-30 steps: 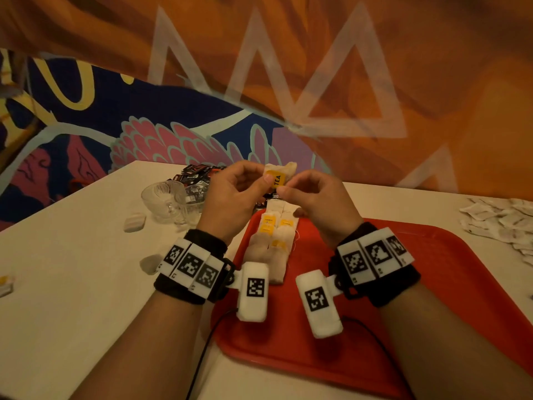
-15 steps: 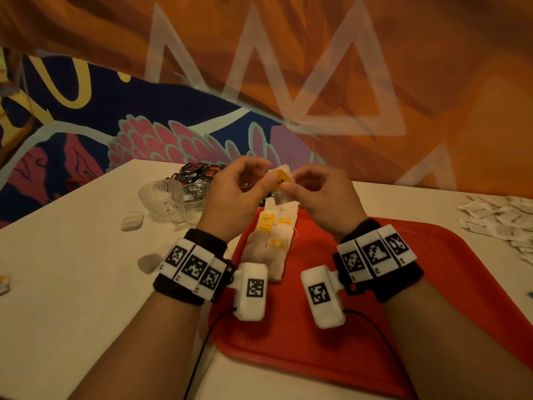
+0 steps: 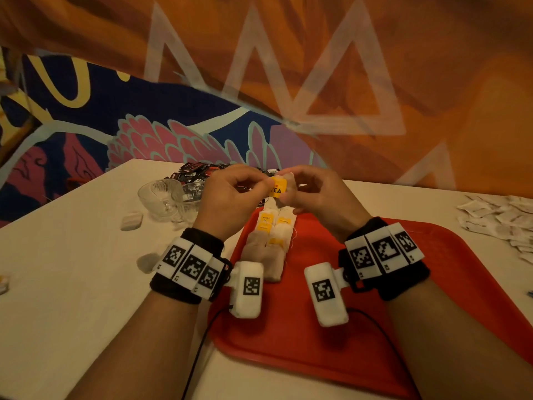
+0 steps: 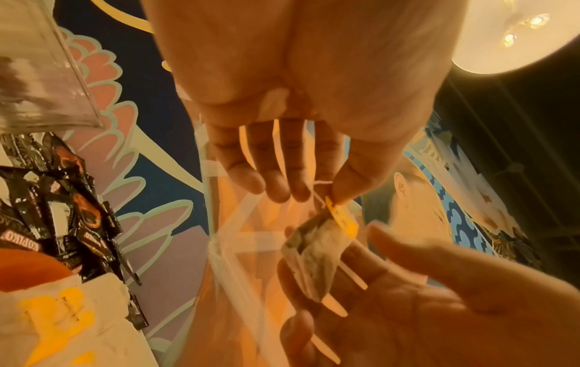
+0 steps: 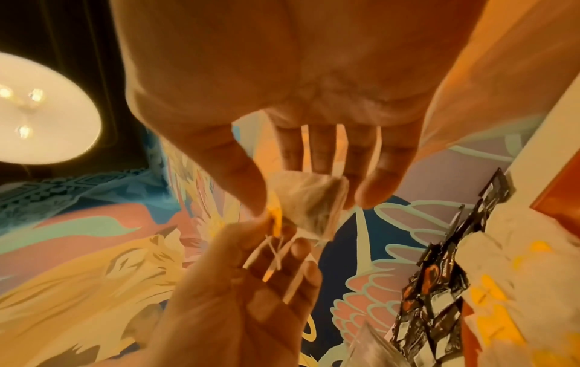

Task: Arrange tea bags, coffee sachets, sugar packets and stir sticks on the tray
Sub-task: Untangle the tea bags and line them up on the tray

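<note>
A tea bag (image 3: pixel 288 180) with a yellow tag (image 3: pixel 278 188) is held in the air over the far end of the red tray (image 3: pixel 403 298). My left hand (image 3: pixel 261 184) pinches the tag and string; in the left wrist view the left hand (image 4: pixel 323 191) holds the tag (image 4: pixel 343 221) above the bag (image 4: pixel 317 250). My right hand (image 3: pixel 291 193) pinches the bag itself, as the right hand (image 5: pixel 307 196) does on the bag (image 5: pixel 313 208) in the right wrist view. Several tea bags (image 3: pixel 271 238) lie in two rows on the tray's left side.
A pile of black coffee sachets (image 3: pixel 196 171) and glass cups (image 3: pixel 164 194) stand at the table's far left. White sugar packets (image 3: pixel 496 217) are scattered at the right. Loose tea bags (image 3: pixel 131 220) lie on the table left of the tray.
Both hands stay over the tray's far end. The tea bag's tag has been turned between the fingers and now faces me.
</note>
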The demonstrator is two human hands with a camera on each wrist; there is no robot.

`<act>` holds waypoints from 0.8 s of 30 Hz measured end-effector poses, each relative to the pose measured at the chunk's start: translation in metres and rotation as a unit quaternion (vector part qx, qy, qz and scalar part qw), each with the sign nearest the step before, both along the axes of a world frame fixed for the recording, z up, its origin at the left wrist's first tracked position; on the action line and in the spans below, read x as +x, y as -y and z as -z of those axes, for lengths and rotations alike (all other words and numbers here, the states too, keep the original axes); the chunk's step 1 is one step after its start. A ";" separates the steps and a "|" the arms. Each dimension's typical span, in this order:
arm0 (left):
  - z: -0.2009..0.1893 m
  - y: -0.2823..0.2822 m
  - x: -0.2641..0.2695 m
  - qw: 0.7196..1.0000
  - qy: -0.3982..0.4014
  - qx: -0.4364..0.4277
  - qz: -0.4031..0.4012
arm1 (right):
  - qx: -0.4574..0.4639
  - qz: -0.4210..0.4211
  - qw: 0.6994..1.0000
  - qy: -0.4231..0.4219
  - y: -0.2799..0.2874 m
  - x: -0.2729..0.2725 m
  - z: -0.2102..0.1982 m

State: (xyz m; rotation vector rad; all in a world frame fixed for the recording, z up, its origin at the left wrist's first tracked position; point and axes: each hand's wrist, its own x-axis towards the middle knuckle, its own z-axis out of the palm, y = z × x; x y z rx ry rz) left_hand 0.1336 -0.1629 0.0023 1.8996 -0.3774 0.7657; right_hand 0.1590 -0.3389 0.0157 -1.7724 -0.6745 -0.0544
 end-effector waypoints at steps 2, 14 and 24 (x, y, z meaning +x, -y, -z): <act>0.000 0.000 0.000 1.000 0.014 0.017 -0.004 | 0.015 0.015 1.000 0.004 -0.001 0.000 0.000; 0.000 0.003 -0.002 0.999 -0.020 -0.021 0.033 | -0.001 0.093 0.994 0.058 -0.002 0.000 0.000; -0.005 0.003 -0.007 0.989 -0.060 -0.120 0.066 | -0.006 0.054 0.998 0.032 0.000 0.000 -0.001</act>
